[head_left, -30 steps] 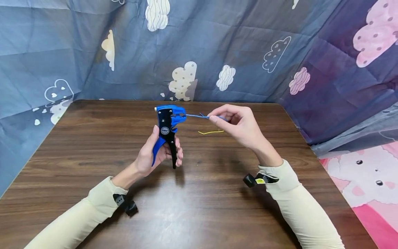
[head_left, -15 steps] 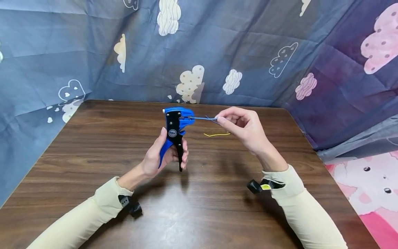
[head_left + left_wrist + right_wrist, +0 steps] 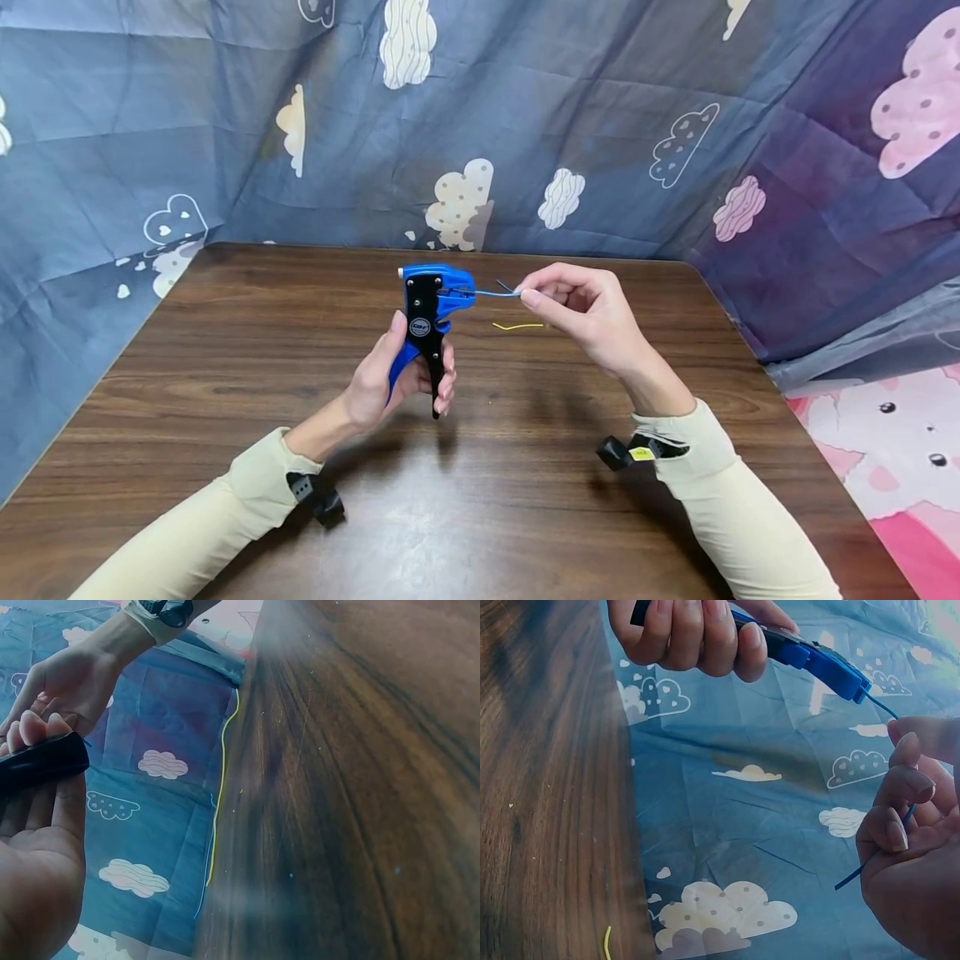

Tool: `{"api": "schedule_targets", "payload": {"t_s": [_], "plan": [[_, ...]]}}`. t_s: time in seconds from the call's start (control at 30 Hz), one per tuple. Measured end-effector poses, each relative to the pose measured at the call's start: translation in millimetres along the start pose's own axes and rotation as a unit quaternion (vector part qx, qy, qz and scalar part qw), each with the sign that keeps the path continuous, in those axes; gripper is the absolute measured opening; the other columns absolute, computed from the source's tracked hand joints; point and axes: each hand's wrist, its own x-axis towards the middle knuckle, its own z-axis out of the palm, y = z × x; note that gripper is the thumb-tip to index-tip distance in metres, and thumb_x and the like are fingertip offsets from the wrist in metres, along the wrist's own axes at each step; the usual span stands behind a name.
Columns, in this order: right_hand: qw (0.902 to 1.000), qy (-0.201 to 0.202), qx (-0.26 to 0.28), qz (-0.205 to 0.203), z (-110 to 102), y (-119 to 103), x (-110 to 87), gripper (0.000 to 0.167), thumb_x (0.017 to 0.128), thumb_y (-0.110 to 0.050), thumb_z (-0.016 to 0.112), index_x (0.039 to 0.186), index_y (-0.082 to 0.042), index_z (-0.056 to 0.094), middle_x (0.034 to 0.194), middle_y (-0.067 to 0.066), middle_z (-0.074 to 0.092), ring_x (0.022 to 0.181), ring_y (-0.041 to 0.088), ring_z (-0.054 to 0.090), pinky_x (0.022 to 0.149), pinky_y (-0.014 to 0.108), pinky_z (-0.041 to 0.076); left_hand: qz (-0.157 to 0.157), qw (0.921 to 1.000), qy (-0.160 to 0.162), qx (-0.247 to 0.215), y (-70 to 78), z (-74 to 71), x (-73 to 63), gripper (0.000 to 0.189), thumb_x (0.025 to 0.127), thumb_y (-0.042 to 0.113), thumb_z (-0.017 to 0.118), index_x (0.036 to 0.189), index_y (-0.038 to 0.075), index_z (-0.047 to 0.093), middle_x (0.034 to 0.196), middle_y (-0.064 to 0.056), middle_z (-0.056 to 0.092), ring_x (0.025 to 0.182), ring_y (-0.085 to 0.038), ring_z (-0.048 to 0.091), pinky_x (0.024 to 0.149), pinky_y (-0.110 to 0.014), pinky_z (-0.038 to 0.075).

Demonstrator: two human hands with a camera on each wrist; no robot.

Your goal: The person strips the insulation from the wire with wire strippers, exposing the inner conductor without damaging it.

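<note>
My left hand point(image 3: 375, 379) grips the handles of a blue and black wire stripper point(image 3: 423, 304), held upright above the table with its nose to the right. Between thumb and forefinger, my right hand point(image 3: 588, 321) pinches a blue wire point(image 3: 495, 293). One end of that wire runs into the stripper's nose; how deep it sits there is hidden. Its other end sticks out below my curled fingers in the right wrist view point(image 3: 849, 877). In the left wrist view, only the black handle point(image 3: 45, 765) of the stripper shows across my left palm.
A yellow wire point(image 3: 517, 326) lies on the wooden table point(image 3: 225, 375) beyond the hands. Beside it lies another blue wire point(image 3: 204, 877), partly hidden by my right hand in the head view. A cloud-patterned cloth point(image 3: 337, 192) hangs behind the table.
The stripper's jaws have come closer together around the blue wire, and its handles look slightly more squeezed. The head view has shifted, so both hands appear a little farther right and lower.
</note>
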Motion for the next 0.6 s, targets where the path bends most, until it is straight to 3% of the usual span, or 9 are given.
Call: {"api": "schedule_targets", "payload": {"t_s": [0.43,0.6], "plan": [[0.9999,0.002,0.001,-0.016,-1.0,-2.7,-0.5,0.008,0.099,-0.002,0.074,0.106,-0.001,0.078,0.074,-0.003,0.065,0.059,0.014,0.045,0.049,0.025,0.034,0.004,0.9999,-0.014,0.004,-3.7,1.5,-0.6,0.078,0.111,0.07,0.013,0.105,0.006,0.056,0.082,-0.004,0.063,0.063,-0.019,0.06,0.057,-0.04,0.06],[0.9998,-0.015,-0.005,-0.014,-1.3,-3.7,-0.8,0.009,0.1,-0.002,0.073,0.107,0.0,0.077,0.077,-0.002,0.065,0.059,0.013,0.045,0.05,0.025,0.034,0.002,0.9998,-0.015,0.008,-4.5,1.7,-1.2,0.078,0.11,0.071,0.013,0.105,0.006,0.055,0.08,-0.004,0.061,0.062,-0.019,0.058,0.055,-0.039,0.058]]}}
